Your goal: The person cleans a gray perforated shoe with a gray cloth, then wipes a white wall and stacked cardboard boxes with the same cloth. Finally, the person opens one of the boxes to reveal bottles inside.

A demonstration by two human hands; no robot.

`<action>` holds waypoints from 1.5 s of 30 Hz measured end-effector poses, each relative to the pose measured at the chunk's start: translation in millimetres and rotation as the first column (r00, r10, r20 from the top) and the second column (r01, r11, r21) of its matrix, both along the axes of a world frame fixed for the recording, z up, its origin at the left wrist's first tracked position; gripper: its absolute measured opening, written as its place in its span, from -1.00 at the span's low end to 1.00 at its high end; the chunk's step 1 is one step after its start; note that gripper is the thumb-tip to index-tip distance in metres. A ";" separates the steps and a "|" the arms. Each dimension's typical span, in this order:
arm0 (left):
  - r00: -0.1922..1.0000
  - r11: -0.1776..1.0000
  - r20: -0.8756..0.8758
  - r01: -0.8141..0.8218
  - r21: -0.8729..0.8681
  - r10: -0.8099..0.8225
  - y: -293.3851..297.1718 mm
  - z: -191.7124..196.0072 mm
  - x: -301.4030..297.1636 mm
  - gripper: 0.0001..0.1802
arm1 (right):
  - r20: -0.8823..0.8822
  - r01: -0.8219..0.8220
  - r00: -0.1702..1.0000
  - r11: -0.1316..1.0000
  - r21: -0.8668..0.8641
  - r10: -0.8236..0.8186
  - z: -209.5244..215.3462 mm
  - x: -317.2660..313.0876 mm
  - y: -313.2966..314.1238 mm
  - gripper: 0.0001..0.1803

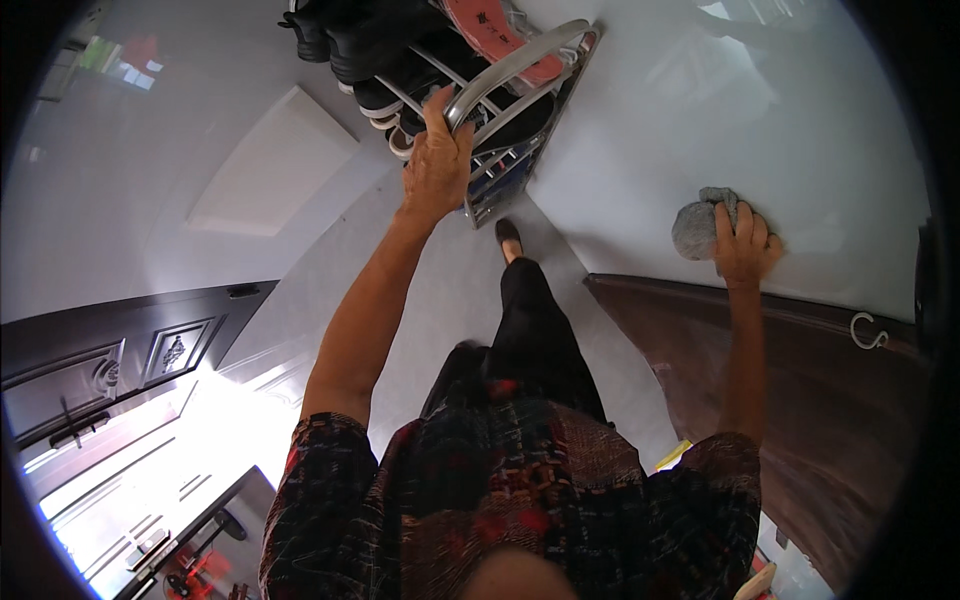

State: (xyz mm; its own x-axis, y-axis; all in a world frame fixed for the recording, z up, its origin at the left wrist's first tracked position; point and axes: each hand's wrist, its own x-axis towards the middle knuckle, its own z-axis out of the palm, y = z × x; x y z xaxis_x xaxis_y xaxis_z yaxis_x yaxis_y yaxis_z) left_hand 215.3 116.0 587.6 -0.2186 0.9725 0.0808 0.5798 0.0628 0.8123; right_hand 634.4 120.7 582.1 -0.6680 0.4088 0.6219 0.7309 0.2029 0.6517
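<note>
The person's left hand is closed around the curved top bar of a metal shoe rack, fingers wrapped over the tube where it bends. The rack stands on the grey floor against a white wall, and it serves as the one holder in view: its chrome rails carry several dark shoes with pale soles on the left side, packed close and touching one another. On the upper tier lies something orange-red, flat and rounded; it may be a slipper or a sole, but the fisheye bend and the crop at the top edge leave that unsure. Lower rails of the rack show through the frame just beside the hand.

The right hand is well apart from the left, pressed flat-fingered against the white wall with a grey cloth bunched under and beside its fingers. The cloth touches the wall just above the top edge of a dark brown door, which slants down toward the right. A metal hook hangs on that door near its upper edge, apart from the hand.

Below, the person's patterned shirt fills the lower middle, and one foot in a dark shoe rests on the floor near the foot of the rack. A black panelled door stands at the left.
</note>
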 end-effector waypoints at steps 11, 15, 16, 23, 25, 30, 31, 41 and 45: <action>0.989 0.993 -0.093 -0.113 -0.015 0.111 0.0 -0.7 4.0 -0.49 | 0.180 0.090 0.982 0.980 -0.178 -0.057 -10.9 6.4 -0.1 -0.71; 0.995 0.995 -0.014 -0.100 -0.013 0.100 -5.5 8.8 6.3 -0.41 | 0.343 0.099 0.938 0.908 -0.407 0.052 -29.5 -0.1 -1.7 -0.74; 0.993 0.991 -0.028 -0.111 0.075 0.113 -3.4 -2.0 1.9 -0.39 | 0.419 0.166 0.905 0.846 -0.507 0.074 -36.4 -5.5 -1.1 -0.77; 0.995 0.965 -0.045 -0.075 0.253 0.089 -61.0 -24.9 -0.3 -0.41 | 0.038 -0.110 0.983 0.740 -0.664 0.180 25.1 -32.1 10.7 -0.86; 1.000 0.993 0.004 -0.007 0.115 0.007 -94.1 -38.0 -9.5 -0.55 | -0.195 -0.268 0.953 0.947 -0.175 0.234 118.1 -56.3 31.0 -0.77; 0.987 0.999 0.161 0.019 -0.035 -0.013 -146.0 -44.4 14.6 -0.61 | -0.142 0.058 0.990 0.968 0.245 -0.023 211.5 -68.3 56.8 -0.63; 0.974 0.994 0.220 0.067 -0.081 -0.048 -147.8 -40.9 26.8 -0.61 | -0.058 0.077 0.996 0.968 0.240 -0.064 205.4 -67.2 59.4 -0.64; 0.869 0.905 0.345 0.412 -0.103 -0.356 -187.9 -17.2 43.4 -0.60 | 0.309 0.108 0.950 0.969 -0.224 -0.034 118.1 -12.3 -20.7 -0.67; 0.885 0.891 0.296 0.419 -0.175 -0.359 -205.9 -3.8 20.3 -0.59 | 0.272 0.226 0.946 0.960 -0.164 -0.176 129.3 15.9 -60.2 -0.74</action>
